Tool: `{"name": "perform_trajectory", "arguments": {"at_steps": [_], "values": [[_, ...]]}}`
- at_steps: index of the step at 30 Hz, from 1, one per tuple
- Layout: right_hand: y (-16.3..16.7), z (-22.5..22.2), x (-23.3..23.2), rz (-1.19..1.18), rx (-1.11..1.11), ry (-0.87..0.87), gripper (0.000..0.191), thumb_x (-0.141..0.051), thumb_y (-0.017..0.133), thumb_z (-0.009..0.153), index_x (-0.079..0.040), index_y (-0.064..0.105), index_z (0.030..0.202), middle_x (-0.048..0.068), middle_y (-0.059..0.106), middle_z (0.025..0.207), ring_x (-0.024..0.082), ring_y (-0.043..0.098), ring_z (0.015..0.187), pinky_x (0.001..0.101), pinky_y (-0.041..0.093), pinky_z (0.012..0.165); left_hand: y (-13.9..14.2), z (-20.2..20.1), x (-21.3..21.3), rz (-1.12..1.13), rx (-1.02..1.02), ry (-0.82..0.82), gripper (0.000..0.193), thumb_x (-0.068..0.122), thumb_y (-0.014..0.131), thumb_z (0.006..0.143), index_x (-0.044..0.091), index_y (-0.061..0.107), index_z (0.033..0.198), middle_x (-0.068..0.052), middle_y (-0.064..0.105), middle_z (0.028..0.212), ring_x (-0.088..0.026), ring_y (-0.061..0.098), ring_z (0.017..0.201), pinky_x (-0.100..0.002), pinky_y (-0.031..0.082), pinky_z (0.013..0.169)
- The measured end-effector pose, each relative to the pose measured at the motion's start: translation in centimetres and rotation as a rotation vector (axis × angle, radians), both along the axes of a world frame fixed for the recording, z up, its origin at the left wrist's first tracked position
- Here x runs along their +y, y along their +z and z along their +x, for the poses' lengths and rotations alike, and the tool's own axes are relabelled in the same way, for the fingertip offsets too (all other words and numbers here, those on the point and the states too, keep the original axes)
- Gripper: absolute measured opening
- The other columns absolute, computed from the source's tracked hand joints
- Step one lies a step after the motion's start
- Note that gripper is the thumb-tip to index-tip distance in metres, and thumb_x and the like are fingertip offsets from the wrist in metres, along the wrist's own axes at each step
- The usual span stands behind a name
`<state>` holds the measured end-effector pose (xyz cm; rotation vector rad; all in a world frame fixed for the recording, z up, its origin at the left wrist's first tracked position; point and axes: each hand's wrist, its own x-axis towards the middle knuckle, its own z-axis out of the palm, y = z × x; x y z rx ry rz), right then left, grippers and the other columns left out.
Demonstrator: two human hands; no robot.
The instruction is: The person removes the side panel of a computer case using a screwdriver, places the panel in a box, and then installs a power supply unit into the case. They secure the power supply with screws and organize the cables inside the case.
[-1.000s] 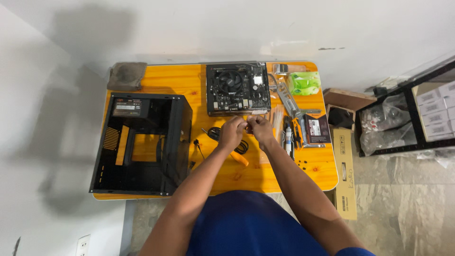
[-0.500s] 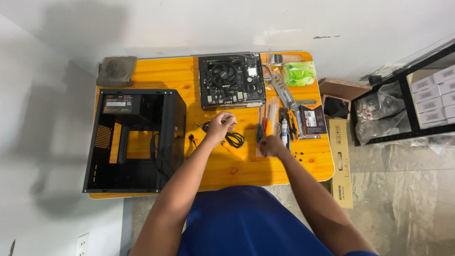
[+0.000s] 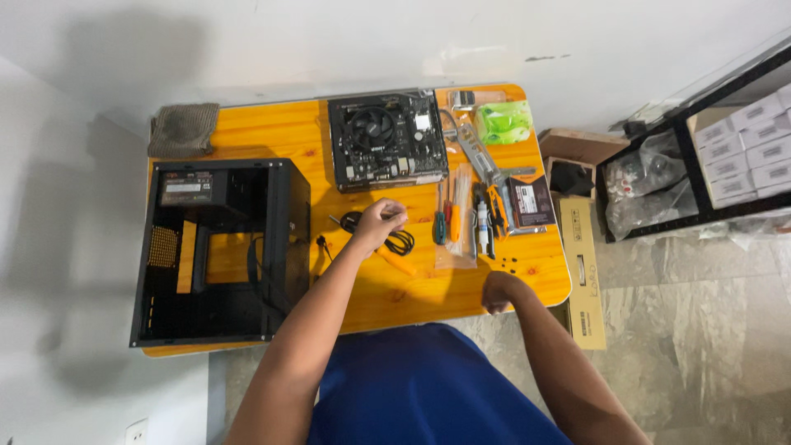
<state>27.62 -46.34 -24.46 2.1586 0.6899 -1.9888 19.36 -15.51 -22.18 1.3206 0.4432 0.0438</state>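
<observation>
Overhead view of an orange wooden counter (image 3: 247,136) against a white wall, seen from a head camera. At the far left corner lies a folded grey cloth (image 3: 183,129). Below it, along the left edge, an open black case (image 3: 218,251) lies on its side, its inside facing up. At the middle of the far edge sits a motherboard (image 3: 387,138) with a round fan. Just in front of it, near the counter's centre, the left hand (image 3: 379,224) is curled, its grip pressed together over a small item too tiny to make out; it hovers just above a coiled black cable (image 3: 400,241) and an orange-handled tool (image 3: 399,264). To the right stands a row of screwdrivers (image 3: 445,222) on a clear bag, then a metal bracket (image 3: 478,154) running diagonally toward the far right corner, where a green bag (image 3: 504,122) lies. A dark flat box (image 3: 530,202) rests at the right edge, with small black screws (image 3: 507,264) scattered in front of it. The right hand (image 3: 498,292) rests as a closed fist at the near edge, right of centre; whether it holds anything cannot be told. A cardboard box (image 3: 583,280) stands on the floor beside the counter
</observation>
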Motion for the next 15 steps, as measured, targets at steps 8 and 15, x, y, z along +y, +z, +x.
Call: {"name": "perform_trajectory", "arguments": {"at_steps": [8, 15], "values": [[0.2, 0.6, -1.0, 0.134, -0.256, 0.15, 0.02, -0.018, 0.069, 0.084, -0.007, 0.085, 0.089, 0.007, 0.079, 0.082, 0.019, 0.075, 0.072, 0.0354, 0.058, 0.067, 0.0, 0.2, -0.8, -0.019, -0.014, -0.036, 0.031, 0.004, 0.075, 0.09, -0.003, 0.062, 0.118, -0.008, 0.069, 0.109, -0.016, 0.07, 0.09, -0.029, 0.06, 0.08], [3.0, 1.0, 8.2, 1.05, 0.051, -1.15, 0.051, -0.042, 0.044, 0.113, 0.001, 0.064, 0.13, 0.013, 0.071, 0.114, 0.02, 0.063, 0.102, 0.0369, 0.056, 0.098, 0.7, 0.4, -1.4, -0.002, 0.052, -0.14, 0.057, 0.0, 0.078, 0.083, 0.0, 0.051, 0.133, -0.01, 0.073, 0.118, -0.016, 0.069, 0.109, -0.028, 0.055, 0.094]]}}
